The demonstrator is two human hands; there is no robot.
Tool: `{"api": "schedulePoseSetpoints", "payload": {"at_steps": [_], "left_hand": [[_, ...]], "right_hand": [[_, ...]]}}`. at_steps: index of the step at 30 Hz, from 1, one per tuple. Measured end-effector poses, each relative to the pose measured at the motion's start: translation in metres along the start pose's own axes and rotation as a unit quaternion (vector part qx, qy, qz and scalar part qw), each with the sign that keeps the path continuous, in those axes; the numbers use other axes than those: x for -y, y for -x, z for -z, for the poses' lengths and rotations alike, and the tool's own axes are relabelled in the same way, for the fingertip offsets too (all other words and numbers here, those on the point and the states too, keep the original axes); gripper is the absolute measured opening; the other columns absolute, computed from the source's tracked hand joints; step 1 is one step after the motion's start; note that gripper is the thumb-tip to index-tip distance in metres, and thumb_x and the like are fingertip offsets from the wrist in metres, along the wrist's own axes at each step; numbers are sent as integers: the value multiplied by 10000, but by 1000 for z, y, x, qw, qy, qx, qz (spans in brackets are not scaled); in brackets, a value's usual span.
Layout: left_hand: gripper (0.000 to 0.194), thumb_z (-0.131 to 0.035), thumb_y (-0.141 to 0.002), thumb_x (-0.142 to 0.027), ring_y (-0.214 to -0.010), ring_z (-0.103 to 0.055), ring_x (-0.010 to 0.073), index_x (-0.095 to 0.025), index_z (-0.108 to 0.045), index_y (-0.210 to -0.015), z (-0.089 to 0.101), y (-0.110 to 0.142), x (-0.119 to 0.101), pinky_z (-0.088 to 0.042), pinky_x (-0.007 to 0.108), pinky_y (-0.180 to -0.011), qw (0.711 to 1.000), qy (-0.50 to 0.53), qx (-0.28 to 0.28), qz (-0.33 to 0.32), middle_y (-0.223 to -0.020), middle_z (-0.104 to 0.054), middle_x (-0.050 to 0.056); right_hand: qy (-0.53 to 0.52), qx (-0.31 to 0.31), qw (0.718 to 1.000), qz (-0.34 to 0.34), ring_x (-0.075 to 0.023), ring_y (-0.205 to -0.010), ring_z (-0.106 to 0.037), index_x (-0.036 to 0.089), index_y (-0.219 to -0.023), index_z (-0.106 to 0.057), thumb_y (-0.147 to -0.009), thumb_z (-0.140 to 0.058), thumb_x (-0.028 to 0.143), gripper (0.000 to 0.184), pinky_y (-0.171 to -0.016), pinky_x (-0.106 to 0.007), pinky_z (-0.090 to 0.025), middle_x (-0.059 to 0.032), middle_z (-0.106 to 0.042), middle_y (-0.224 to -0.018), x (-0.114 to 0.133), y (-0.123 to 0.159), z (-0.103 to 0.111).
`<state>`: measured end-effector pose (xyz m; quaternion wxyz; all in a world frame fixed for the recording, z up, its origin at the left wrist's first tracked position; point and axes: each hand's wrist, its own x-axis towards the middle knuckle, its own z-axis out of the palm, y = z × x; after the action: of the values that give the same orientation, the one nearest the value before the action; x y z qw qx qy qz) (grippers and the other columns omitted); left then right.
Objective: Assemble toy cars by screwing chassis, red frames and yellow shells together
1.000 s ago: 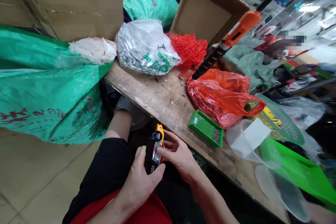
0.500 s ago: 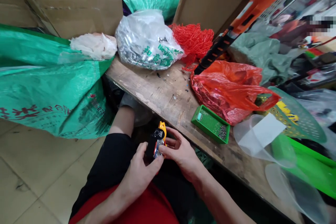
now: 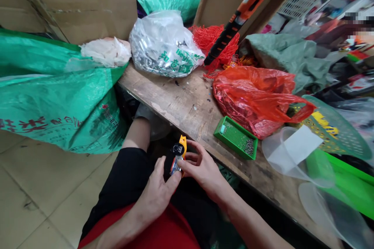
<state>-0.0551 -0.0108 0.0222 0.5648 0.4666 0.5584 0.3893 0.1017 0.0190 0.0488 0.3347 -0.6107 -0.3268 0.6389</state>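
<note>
Over my lap, both hands hold a small toy part (image 3: 178, 155) with a yellow top, a black round piece and a silvery blue side. My left hand (image 3: 156, 192) grips it from below, thumb against its side. My right hand (image 3: 201, 169) pinches it from the right with curled fingers. Just beyond, on the wooden workbench (image 3: 178, 101), lies a green tray (image 3: 235, 137) with small metal screws at one end. An orange and black electric screwdriver (image 3: 238, 13) hangs above the bench.
On the bench lie a red plastic bag (image 3: 257, 99), a clear bag of metal parts (image 3: 165, 48), red netting (image 3: 210, 39) and clear plastic lids (image 3: 292, 153). Green woven sacks (image 3: 49, 89) and cardboard boxes (image 3: 78, 0) stand to the left. A green basket (image 3: 344, 186) sits at the right.
The hanging screwdriver has swung left and up in the view. My hands have kept their hold on the toy part, shifting it only slightly.
</note>
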Motion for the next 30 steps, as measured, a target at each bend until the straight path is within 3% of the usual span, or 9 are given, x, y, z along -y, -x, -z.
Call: {"api": "schedulePoseSetpoints", "payload": {"at_steps": [3,7,12,17,23,30], "left_hand": [[386,-608,-903,-429,-1134,-660,288,-193,-626,-1208,1,2,4,-536,447,-1002,997,29,64,19,-1159,-695,124],[358,-549,-938,-436,-1133,-653,273,-197,-603,-1198,2,5,6,-512,455,-1032,995,25,89,24,-1171,-680,122],[281,-597,-888,-401,-1020,-689,279,-205,-641,-1085,3,4,6,-551,451,-944,997,-17,63,34,-1056,-713,93],[395,-714,-794,-400,-1049,-711,319,-187,-682,-1126,7,1,2,-572,438,-921,997,-10,47,60,-1057,-767,104],[323,-664,-851,-356,-1046,-714,287,-205,-676,-1136,13,0,1,-567,407,-930,992,-3,125,37,-1083,-770,78],[294,-681,-822,-259,-1006,-714,278,-201,-698,-1110,17,-1,5,-567,399,-914,985,19,163,45,-1044,-768,62]], "right_hand": [[39,0,999,22,-233,-951,-730,230,-1369,-524,-645,-869,342,810,-880,-418,-594,-53,-723,-1057,-4,-3,0],[56,13,998,36,-245,-1007,-718,216,-1307,-568,-584,-899,319,802,-913,-424,-591,-96,-686,-1224,0,-4,1],[33,23,998,54,-229,-1030,-703,224,-1237,-602,-554,-903,258,748,-928,-382,-580,-64,-703,-1180,8,-1,1],[41,43,997,55,-194,-942,-712,247,-1259,-616,-589,-839,201,708,-896,-365,-585,-31,-720,-1135,8,2,1],[21,74,997,28,-190,-909,-717,271,-1282,-621,-569,-859,193,756,-865,-366,-592,-19,-724,-1143,7,5,3],[55,112,992,28,-230,-1035,-716,255,-1260,-642,-616,-813,160,673,-916,-377,-575,-13,-757,-1082,8,5,4]]}}
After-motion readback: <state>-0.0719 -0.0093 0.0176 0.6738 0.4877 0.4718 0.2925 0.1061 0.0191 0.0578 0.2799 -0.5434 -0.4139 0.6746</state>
